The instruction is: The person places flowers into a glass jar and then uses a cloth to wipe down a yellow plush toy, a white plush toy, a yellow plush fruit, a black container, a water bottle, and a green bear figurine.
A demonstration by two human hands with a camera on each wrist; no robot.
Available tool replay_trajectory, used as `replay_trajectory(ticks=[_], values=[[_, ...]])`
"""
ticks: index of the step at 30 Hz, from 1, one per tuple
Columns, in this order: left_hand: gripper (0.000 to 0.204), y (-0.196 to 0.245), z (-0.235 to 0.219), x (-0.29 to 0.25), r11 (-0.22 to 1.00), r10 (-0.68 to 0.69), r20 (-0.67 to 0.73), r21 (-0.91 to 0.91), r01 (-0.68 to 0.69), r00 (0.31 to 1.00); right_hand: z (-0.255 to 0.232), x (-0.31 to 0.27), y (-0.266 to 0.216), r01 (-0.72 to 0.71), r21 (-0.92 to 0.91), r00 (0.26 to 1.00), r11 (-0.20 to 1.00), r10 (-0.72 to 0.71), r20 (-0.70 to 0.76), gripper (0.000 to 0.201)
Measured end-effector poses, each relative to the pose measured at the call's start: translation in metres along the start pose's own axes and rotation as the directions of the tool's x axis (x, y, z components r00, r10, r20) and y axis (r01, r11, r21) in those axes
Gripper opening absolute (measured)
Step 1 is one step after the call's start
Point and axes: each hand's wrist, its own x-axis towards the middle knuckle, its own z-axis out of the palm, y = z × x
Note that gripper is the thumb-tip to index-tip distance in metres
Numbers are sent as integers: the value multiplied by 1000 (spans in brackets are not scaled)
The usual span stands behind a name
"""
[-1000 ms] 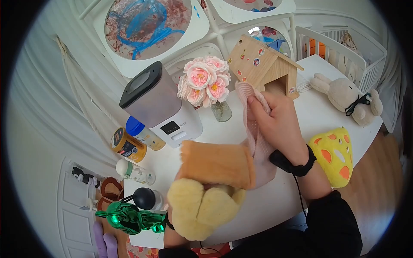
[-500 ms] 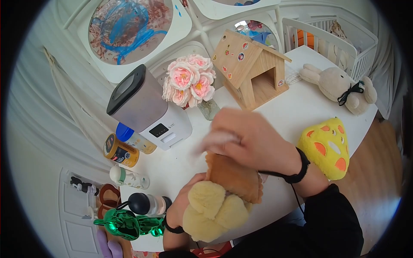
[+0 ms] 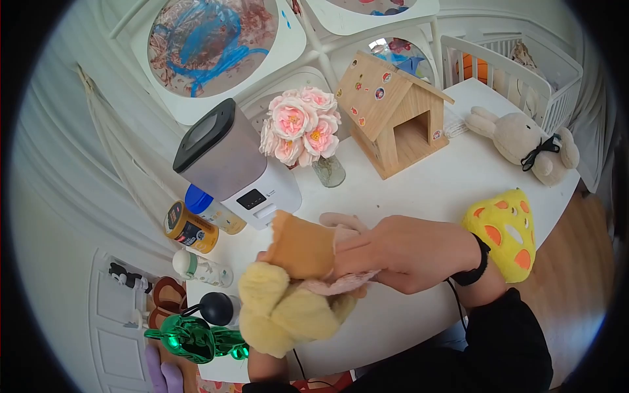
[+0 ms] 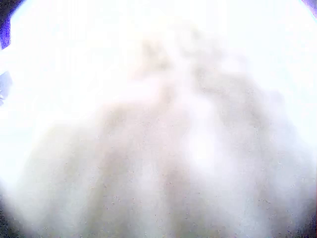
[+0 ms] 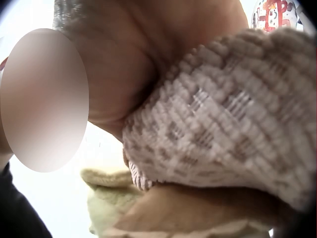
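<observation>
A plush toy (image 3: 304, 245) with a tan-orange body and fluffy pale yellow lobes is held over the front of the white table. My left hand (image 3: 262, 256) grips it from behind, mostly hidden by the plush. With my right hand (image 3: 419, 252) I hold a pink waffle-knit cloth (image 3: 344, 283) against the toy's right side, fingers bent over the fabric. The right wrist view has the cloth (image 5: 223, 124) bunched under the palm, with the tan and yellow plush (image 5: 173, 213) just below. The left wrist view is washed out and blurred.
On the white table (image 3: 393, 321) stand a grey-and-white appliance (image 3: 242, 170), pink flowers (image 3: 301, 124) in a glass, a wooden house (image 3: 393, 118), a bunny (image 3: 524, 141) and a yellow cheese-shaped plush (image 3: 501, 236). Cans, bottles and a shiny green figure (image 3: 193, 337) line the left edge.
My right hand, raised with the cloth a second ago, passed over the toy and is now lower, at its right side. The plush has shifted left and tilted.
</observation>
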Motion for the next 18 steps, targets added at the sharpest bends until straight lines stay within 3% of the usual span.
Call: replay_trajectory(ticks=[1, 2, 4, 6, 7, 8, 9, 10, 12, 13, 15, 16, 18], values=[[77, 10, -38, 65, 996, 21, 1, 86, -21, 1000, -1, -2, 1, 3, -1, 1000, 1000, -3, -1, 39], [79, -3, -16, 0, 984, 42, 3, 172, -42, 999, -2, -3, 1, -23, 5, 1000, 1000, 23, 13, 32], [82, -3, -19, -14, 936, 80, 11, 342, -79, 997, -5, -1, 0, -41, 10, 999, 999, 41, 27, 25], [83, 22, -6, 8, 898, 94, 13, 431, -90, 996, -12, 4, -7, -312, 126, 942, 942, 324, -89, 18], [80, 61, 29, 48, 835, -453, -229, 231, 500, 862, -9, 4, 2, -304, 125, 945, 945, 316, -90, 18], [77, 81, 48, 70, 454, -858, -309, -82, 887, 410, -3, 4, 19, -271, 167, 860, 948, 316, -400, 19], [77, 78, 49, 69, 453, -857, -314, -85, 887, 408, -1, 6, 25, -227, 198, 683, 954, 300, -666, 20], [76, 76, 55, 65, 499, -830, -334, -84, 862, 448, -2, 6, 26, -224, 194, 685, 955, 296, -666, 20], [74, 69, 49, 69, 589, -768, -364, -80, 804, 526, -7, 7, 16, 51, 431, 357, 901, 387, -850, 23], [73, 63, 47, 65, 632, -735, -376, -77, 771, 564, -7, 7, 9, 45, 430, 358, 902, 387, -849, 23], [71, 54, 53, 51, 711, -662, -401, -70, 699, 633, -5, 6, -6, 382, 510, 362, 771, 383, -850, 40], [70, 53, 50, 60, 748, -622, -414, -63, 661, 664, -4, 0, -11, 326, 554, 442, 766, 394, -806, 45], [69, 43, 44, 58, 812, -538, -444, -44, 583, 716, 0, -10, -14, 176, 612, 712, 771, 330, -620, 43]])
